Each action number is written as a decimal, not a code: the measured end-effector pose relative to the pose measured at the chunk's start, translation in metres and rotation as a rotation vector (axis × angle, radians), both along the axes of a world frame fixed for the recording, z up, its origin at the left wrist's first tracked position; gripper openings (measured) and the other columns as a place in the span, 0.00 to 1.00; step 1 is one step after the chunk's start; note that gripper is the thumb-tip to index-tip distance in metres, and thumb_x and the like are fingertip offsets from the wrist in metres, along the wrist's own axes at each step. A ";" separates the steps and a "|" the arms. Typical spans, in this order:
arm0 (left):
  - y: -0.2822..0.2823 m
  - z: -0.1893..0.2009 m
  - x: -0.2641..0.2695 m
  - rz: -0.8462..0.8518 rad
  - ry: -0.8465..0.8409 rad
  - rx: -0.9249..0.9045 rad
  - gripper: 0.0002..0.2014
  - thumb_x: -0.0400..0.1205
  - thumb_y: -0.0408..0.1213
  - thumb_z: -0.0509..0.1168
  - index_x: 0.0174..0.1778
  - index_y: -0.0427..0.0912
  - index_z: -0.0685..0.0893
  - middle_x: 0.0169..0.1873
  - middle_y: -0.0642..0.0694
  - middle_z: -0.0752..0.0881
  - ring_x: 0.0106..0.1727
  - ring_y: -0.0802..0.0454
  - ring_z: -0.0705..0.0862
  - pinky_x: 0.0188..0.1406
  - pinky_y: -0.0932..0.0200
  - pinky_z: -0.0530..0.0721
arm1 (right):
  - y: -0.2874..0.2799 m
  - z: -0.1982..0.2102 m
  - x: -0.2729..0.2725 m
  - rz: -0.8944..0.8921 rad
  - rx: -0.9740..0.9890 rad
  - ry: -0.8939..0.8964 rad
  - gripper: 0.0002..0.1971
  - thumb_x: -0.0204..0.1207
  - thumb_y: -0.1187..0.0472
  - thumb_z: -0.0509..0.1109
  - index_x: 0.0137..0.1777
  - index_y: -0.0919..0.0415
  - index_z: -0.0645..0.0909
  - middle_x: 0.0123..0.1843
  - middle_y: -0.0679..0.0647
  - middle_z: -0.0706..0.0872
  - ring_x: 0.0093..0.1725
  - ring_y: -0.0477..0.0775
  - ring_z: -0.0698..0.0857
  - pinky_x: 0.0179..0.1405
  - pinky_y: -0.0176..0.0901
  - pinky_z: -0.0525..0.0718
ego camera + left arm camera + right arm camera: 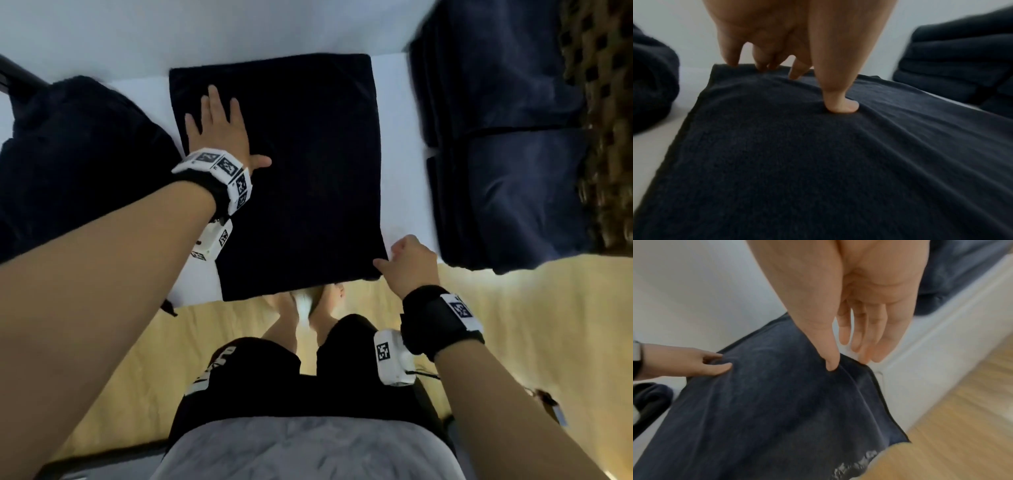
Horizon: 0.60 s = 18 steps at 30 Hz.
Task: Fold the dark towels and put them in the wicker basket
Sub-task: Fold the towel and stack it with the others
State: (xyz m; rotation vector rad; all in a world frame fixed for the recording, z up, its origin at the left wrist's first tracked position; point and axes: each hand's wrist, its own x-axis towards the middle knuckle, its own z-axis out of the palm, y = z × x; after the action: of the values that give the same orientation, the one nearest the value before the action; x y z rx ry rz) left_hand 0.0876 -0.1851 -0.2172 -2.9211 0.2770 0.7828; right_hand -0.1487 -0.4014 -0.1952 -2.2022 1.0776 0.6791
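- The dark towel (291, 171) is pressed flat on the white table (400, 144) by the left hand (219, 132) (fingers spread).
- Its near right corner is pinched by the right hand (409, 265).

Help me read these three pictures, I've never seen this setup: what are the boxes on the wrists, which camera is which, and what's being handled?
No machine here: a person's two bare hands, with patterned marker boxes and small cameras strapped to the wrists. The big picture looks down from the head; the other two look along each hand. A dark towel lies flat on a white surface. The left hand presses flat on it; the right hand pinches its near right corner. An unfolded dark heap lies left, folded towels right, beside the wicker basket.
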 end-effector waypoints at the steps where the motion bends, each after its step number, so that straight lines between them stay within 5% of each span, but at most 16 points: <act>1: -0.003 0.002 -0.007 -0.018 -0.037 -0.013 0.52 0.76 0.62 0.68 0.86 0.42 0.45 0.85 0.35 0.39 0.86 0.39 0.43 0.83 0.37 0.49 | 0.000 -0.004 -0.003 -0.025 -0.004 0.002 0.16 0.74 0.57 0.77 0.57 0.63 0.78 0.53 0.56 0.84 0.51 0.54 0.81 0.47 0.40 0.76; 4: -0.007 0.016 -0.037 -0.037 -0.137 -0.155 0.36 0.82 0.50 0.66 0.81 0.39 0.61 0.83 0.33 0.56 0.82 0.36 0.61 0.78 0.39 0.63 | -0.001 -0.013 -0.002 0.008 -0.055 -0.021 0.09 0.74 0.57 0.76 0.51 0.58 0.84 0.48 0.49 0.84 0.47 0.48 0.76 0.46 0.36 0.73; 6: -0.001 0.025 -0.063 0.030 -0.183 -0.295 0.22 0.84 0.46 0.63 0.70 0.37 0.74 0.70 0.34 0.74 0.67 0.36 0.77 0.61 0.42 0.77 | -0.003 -0.015 0.000 0.055 -0.041 -0.012 0.04 0.75 0.58 0.74 0.48 0.55 0.86 0.46 0.48 0.84 0.46 0.47 0.76 0.47 0.34 0.72; 8: 0.017 0.029 -0.098 0.175 -0.188 -0.390 0.12 0.84 0.43 0.60 0.55 0.37 0.78 0.53 0.38 0.81 0.52 0.40 0.81 0.42 0.48 0.77 | -0.005 -0.015 0.001 0.086 -0.018 -0.004 0.01 0.75 0.59 0.74 0.45 0.53 0.85 0.45 0.48 0.83 0.46 0.48 0.77 0.47 0.34 0.73; 10: 0.045 0.028 -0.141 0.317 -0.174 -0.388 0.09 0.83 0.42 0.60 0.44 0.39 0.77 0.40 0.42 0.82 0.43 0.44 0.79 0.35 0.51 0.74 | -0.007 -0.015 0.000 0.119 0.004 -0.008 0.04 0.75 0.59 0.73 0.39 0.52 0.82 0.40 0.46 0.82 0.44 0.48 0.77 0.47 0.34 0.74; 15: 0.092 0.005 -0.238 0.632 -0.064 -0.382 0.11 0.83 0.43 0.66 0.48 0.38 0.80 0.43 0.42 0.85 0.47 0.45 0.82 0.44 0.56 0.76 | -0.013 -0.017 -0.003 0.195 0.030 -0.049 0.10 0.75 0.58 0.73 0.32 0.56 0.84 0.31 0.46 0.81 0.38 0.49 0.78 0.45 0.36 0.75; 18: 0.088 -0.008 -0.258 0.860 -0.051 -0.435 0.13 0.81 0.46 0.69 0.50 0.39 0.81 0.45 0.47 0.86 0.49 0.50 0.83 0.47 0.58 0.77 | -0.018 -0.016 -0.006 0.196 0.065 -0.093 0.07 0.75 0.55 0.75 0.36 0.53 0.85 0.40 0.49 0.85 0.47 0.49 0.81 0.51 0.36 0.76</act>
State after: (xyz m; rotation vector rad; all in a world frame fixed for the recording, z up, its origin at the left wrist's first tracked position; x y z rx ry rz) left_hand -0.1706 -0.0971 -0.2249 -3.4369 -1.0021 0.7857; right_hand -0.1549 -0.4191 -0.2113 -2.2783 0.7889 0.6775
